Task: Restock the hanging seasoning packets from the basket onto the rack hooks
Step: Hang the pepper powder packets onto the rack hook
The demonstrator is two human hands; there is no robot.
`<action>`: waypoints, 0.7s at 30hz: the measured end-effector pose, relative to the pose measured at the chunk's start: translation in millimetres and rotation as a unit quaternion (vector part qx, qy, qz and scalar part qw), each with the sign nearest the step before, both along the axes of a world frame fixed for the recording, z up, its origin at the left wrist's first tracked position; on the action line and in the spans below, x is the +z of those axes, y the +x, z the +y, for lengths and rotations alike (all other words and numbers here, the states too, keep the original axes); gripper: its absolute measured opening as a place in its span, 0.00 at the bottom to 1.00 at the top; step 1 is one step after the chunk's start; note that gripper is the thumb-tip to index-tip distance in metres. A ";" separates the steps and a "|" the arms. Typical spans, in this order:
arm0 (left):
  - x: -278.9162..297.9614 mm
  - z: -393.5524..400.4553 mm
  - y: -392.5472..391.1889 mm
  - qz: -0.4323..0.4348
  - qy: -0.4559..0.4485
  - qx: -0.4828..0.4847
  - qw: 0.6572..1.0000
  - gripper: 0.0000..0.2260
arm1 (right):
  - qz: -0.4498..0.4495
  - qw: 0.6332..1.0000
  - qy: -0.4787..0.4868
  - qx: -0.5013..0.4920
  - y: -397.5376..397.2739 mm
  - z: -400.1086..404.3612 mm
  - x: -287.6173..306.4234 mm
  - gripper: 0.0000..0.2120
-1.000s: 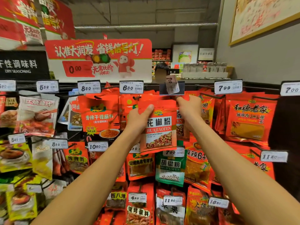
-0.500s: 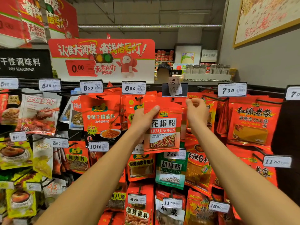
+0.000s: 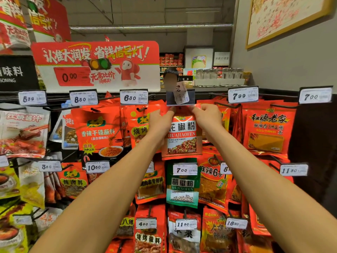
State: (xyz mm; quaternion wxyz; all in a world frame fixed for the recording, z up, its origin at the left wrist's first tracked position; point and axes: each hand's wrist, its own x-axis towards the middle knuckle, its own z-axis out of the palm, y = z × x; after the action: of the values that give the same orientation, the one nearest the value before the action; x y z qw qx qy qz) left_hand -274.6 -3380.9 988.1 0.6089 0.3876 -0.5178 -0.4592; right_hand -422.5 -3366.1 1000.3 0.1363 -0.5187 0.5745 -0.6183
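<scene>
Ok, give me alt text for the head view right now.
Both hands, left hand and right hand, pinch the top corners of a red HUAJIAOFEN packet, raised just under a price-tag holder on the crowded seasoning rack.

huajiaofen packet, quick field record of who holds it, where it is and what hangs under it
item: red huajiaofen packet
left hand: grips its upper left corner
right hand: pinches its upper right corner
position: top edge raised just below the tag holder with the crooked 7.00 tag
on hook: cannot tell
below: green hujiaofen packet behind a 7.00 price tag
</scene>
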 end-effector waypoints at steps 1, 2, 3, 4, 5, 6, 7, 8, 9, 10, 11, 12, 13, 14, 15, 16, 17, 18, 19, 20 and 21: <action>0.0 -0.8 0.5 0.001 0.004 0.002 1.000 0.08 | -0.001 1.000 0.009 -0.002 1.3 -0.2 1.3 0.17; 0.0 -1.6 0.6 0.000 0.008 0.004 1.000 0.08 | -0.002 1.000 0.015 -0.006 2.4 -0.5 1.5 0.17; -0.1 -3.4 -0.1 0.000 0.013 0.006 1.000 0.07 | -0.001 1.000 0.017 -0.010 3.0 -1.6 1.2 0.18; -0.3 -5.1 -1.0 -0.002 0.020 0.011 1.000 0.07 | -0.002 1.000 0.020 -0.012 3.2 -2.9 0.2 0.18; -0.2 -7.3 -2.5 -0.007 0.030 0.017 0.999 0.07 | 0.000 1.000 0.025 -0.015 3.0 -4.0 -1.4 0.19; 0.4 -8.7 -4.1 -0.013 0.041 0.021 0.999 0.07 | 0.006 0.999 0.027 -0.018 2.2 -5.6 -3.2 0.19; 0.7 -11.2 -5.6 -0.019 0.047 0.028 0.998 0.09 | 0.013 0.999 0.029 -0.021 1.0 -7.3 -5.5 0.20; 0.6 -13.9 -6.4 -0.027 0.048 0.038 0.998 0.11 | 0.016 0.999 0.032 -0.021 -0.4 -8.9 -8.6 0.21; -0.5 -16.4 -6.3 -0.042 0.045 0.056 0.997 0.17 | 0.014 0.999 0.035 -0.018 -1.9 -10.3 -13.0 0.21; -3.0 -17.7 -5.1 -0.069 0.039 0.083 0.993 0.24 | 0.010 0.999 0.036 -0.013 -3.1 -12.1 -18.5 0.22; -7.0 -19.2 -3.3 -0.096 0.028 0.111 0.989 0.29 | 0.005 0.999 0.034 -0.008 -3.9 -13.9 -23.8 0.23; -11.2 -21.3 -2.2 -0.116 0.012 0.129 0.985 0.29 | 0.002 1.000 0.031 -0.007 -4.1 -15.4 -28.5 0.23; -14.8 -23.2 -1.3 -0.126 -0.003 0.136 0.983 0.26 | 0.002 1.000 0.026 -0.010 -4.4 -17.1 -32.0 0.24; -16.7 -24.0 -0.7 -0.132 -0.012 0.136 0.982 0.24 | 0.004 1.000 0.023 -0.013 -4.7 -19.6 -33.9 0.24; -17.2 -26.9 -0.4 -0.137 -0.011 0.137 0.981 0.24 | 0.006 1.000 0.023 -0.016 -4.4 -22.4 -33.6 0.23; -15.8 -29.1 -0.2 -0.144 -0.001 0.137 0.980 0.24 | 0.006 0.999 0.028 -0.018 -3.9 -25.7 -31.3 0.22; -13.3 -32.1 -0.2 -0.152 0.012 0.138 0.979 0.25 | 0.005 0.999 0.034 -0.023 -3.2 -29.1 -28.0 0.21; -10.6 -35.2 -0.6 -0.159 0.025 0.139 0.977 0.26 | 0.006 0.999 0.040 -0.032 -3.0 -32.6 -24.4 0.21; -7.9 -38.7 -1.2 -0.163 0.039 0.139 0.976 0.25 | 0.009 0.998 0.046 -0.042 -3.3 -36.1 -21.1 0.21; -5.8 -42.1 -2.6 -0.164 0.048 0.138 0.976 0.24 | 0.011 0.997 0.053 -0.048 -3.9 -39.9 -18.4 0.21; -4.0 -45.8 -4.6 -0.166 0.054 0.141 0.974 0.21 | 0.011 0.997 0.063 -0.050 -4.7 -43.6 -16.1 0.20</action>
State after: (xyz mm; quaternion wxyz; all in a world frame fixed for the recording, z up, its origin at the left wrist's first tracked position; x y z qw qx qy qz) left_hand -279.2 -3426.8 984.2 0.5510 0.5599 -0.5264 -0.3253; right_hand -427.2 -3409.7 984.2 0.1309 -0.4869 0.6388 -0.5812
